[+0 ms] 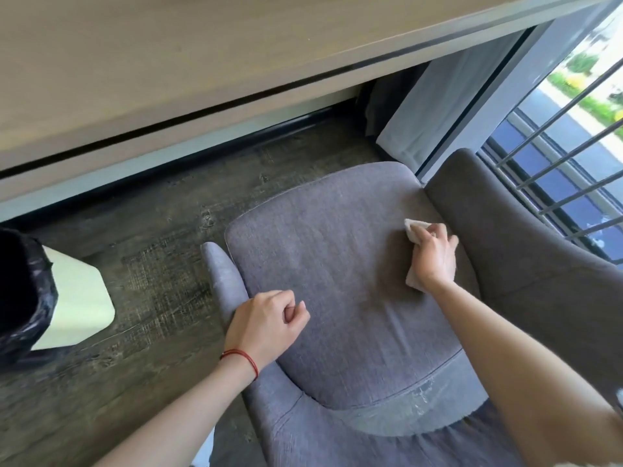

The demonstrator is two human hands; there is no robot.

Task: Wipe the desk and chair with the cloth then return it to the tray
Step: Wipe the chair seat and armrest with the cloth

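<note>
Window-side chair (337, 264) | right hand (433, 256) clenched on cloth (413, 279), pressing seat | left hand (266, 321) loosely curled, empty | advise overlapping strokes.

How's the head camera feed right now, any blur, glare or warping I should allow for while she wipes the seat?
Head view: the desk edge bows from wide-angle distortion; daylight through the window at the right is bright, nearly washed out; the whole frame is slightly soft, but the right hand on the cloth, the left hand and the chair seat read clearly, evenly lit.
</note>
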